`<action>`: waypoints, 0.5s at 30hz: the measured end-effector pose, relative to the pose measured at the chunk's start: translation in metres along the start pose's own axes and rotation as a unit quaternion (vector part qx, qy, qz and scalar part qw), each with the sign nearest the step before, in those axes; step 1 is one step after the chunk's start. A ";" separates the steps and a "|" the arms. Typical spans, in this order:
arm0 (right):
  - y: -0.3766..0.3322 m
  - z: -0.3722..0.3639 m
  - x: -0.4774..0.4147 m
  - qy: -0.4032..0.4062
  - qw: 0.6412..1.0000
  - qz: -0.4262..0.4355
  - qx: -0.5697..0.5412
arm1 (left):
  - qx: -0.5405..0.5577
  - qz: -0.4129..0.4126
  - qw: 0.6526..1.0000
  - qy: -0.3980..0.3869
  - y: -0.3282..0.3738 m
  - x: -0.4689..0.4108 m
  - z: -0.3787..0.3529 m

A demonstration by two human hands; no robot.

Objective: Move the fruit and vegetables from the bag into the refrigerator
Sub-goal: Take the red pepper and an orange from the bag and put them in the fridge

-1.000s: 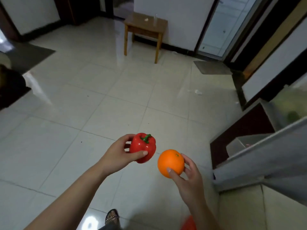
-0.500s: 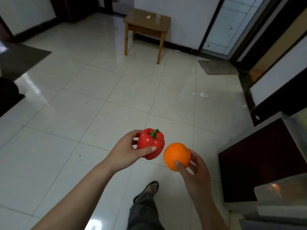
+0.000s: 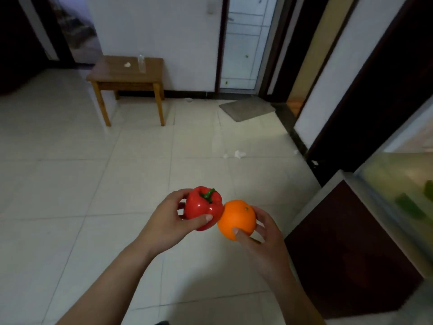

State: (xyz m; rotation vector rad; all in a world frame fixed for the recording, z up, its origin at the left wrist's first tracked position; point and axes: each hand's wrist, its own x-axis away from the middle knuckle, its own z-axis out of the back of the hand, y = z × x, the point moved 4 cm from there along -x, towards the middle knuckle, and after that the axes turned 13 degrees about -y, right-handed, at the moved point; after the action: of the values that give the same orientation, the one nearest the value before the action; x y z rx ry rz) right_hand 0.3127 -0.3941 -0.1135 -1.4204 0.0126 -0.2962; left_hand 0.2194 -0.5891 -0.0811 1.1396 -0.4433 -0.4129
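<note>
My left hand (image 3: 164,221) grips a glossy red bell pepper (image 3: 203,207) with a green stem, thumb across its front. My right hand (image 3: 264,233) holds an orange (image 3: 236,219) between thumb and fingers. The two pieces touch side by side above the tiled floor. At the right edge stands the open refrigerator (image 3: 396,193), blurred, with a pale green interior and dark green shapes inside. Its dark red door (image 3: 346,249) swings out below my right hand. No bag shows in this view.
A small wooden table (image 3: 127,76) with a clear bottle stands against the far wall. A grey mat (image 3: 247,107) lies before a glass door. White paper scraps (image 3: 239,154) lie on the tiles. A dark doorframe (image 3: 365,90) rises at right.
The view has lifted and turned right, bringing the refrigerator interior into sight. Both hands drew closer together, so the pepper and orange now touch. My leg and sandal dropped out of view.
</note>
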 end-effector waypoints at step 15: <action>-0.004 0.217 -0.102 0.317 0.948 -0.019 -0.007 | -0.044 -0.135 0.943 -0.300 0.113 -0.306 -0.163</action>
State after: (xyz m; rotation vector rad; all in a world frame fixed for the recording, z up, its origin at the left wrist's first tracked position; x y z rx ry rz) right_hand 0.2540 -0.1624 -0.0922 -1.2885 0.5142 -0.7762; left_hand 0.0596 -0.2615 -0.0715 0.9748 -0.7930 -1.0244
